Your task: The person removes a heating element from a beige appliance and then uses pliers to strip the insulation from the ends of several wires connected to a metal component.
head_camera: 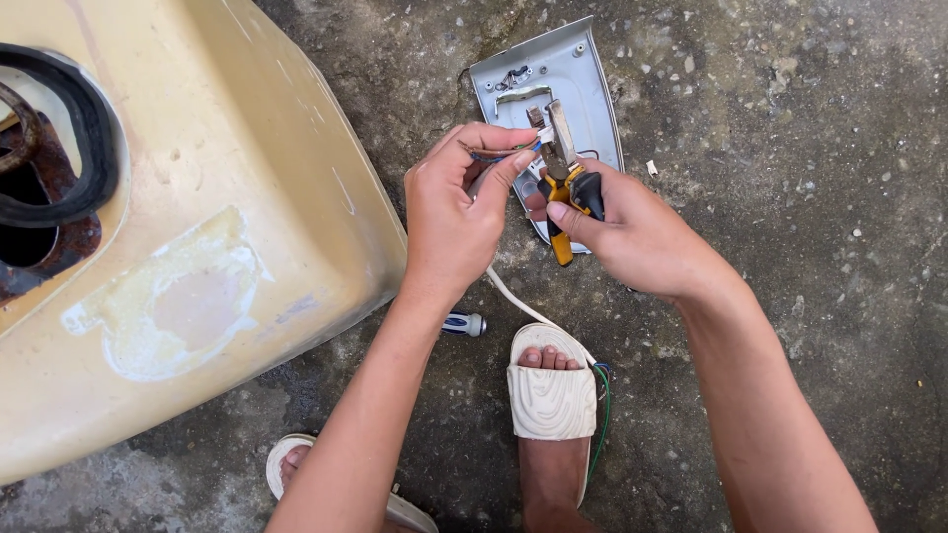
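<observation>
My left hand (456,212) pinches thin wires (494,152) at the end of a white cord (518,301) that runs down toward my foot. My right hand (632,232) grips pliers (565,183) with yellow and black handles, their jaws meeting the wires just right of my left fingertips. Both hands hover above a grey metal plate (583,84) shaped like an iron's base, lying on the concrete ground.
A large cream-coloured appliance casing (227,227) with a black rubber ring (84,138) fills the left. A screwdriver handle (462,323) lies on the ground under my left wrist. My feet wear white sandals (551,395); green and blue wires (602,405) lie beside one.
</observation>
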